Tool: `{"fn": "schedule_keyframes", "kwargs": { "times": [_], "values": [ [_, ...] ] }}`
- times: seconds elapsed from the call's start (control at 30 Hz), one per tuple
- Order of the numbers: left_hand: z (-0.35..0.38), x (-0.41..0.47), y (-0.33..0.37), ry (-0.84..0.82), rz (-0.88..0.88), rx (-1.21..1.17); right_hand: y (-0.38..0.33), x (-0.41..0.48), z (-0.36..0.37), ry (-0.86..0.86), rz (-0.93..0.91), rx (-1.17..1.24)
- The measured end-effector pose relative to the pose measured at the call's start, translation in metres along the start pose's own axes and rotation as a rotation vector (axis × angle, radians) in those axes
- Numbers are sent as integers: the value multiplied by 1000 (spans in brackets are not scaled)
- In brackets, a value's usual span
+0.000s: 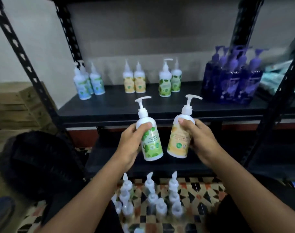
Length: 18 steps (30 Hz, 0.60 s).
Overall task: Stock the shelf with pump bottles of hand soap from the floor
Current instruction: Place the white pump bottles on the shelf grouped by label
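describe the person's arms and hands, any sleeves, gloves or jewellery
Both forearms are bare to the frame's bottom edge, with no sleeve in view. The left hand and right hand wear no gloves, and no ring, watch or bracelet shows.

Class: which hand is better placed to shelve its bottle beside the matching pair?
Probably the left hand: its green bottle is nearer the green pair on the shelf. The right hand would have to cross its yellow bottle leftward to the yellow pair.

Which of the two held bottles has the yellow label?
The yellow-label pump bottle gripped by the right hand; the left hand holds the green-label pump bottle.
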State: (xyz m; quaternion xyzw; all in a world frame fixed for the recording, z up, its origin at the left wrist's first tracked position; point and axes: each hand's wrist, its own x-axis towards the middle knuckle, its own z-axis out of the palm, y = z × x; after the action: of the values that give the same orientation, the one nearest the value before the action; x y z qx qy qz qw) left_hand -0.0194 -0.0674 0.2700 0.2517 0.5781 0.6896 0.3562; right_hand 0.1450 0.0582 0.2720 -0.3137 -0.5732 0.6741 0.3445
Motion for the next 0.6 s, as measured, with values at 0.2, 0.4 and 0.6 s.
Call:
{"fn": "schedule_keyframes", "kwargs": {
  "times": [0.2,0.4,0.6],
  "values": [
    [-13,3,-3,45,-57,-21,-2,-4,25,-66,110,65],
    [-17,-10,-19,19,-145,-177,17,-5,30,-73,243,191],
    [-22,-13,-20,-33,-152,-158,15,-5,30,-165,256,186]
  ]
}}
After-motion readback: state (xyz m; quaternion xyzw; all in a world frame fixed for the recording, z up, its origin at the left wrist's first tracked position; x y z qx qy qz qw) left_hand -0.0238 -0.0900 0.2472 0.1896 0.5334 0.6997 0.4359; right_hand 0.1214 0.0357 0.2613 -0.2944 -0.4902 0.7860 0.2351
